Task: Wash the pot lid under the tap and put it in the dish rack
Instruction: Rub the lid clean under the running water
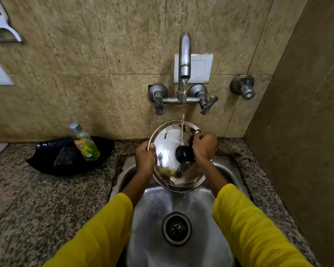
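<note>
A shiny steel pot lid (168, 143) with a black knob (184, 154) is held tilted over the steel sink (154, 218), its top facing me. Water runs from the wall tap (184, 60) onto the lid near the knob and drips off its lower edge. My left hand (145, 160) grips the lid's left rim, thumb on top. My right hand (203, 147) is closed over the lid's surface beside the knob; whether it holds a scrubber is hidden. No dish rack is in view.
A black tray (46, 164) on the granite counter at the left holds a bottle of green dish soap (86, 144) and a dark scrub pad (64, 157). A second valve (243, 87) sits on the tiled wall. A side wall stands close on the right.
</note>
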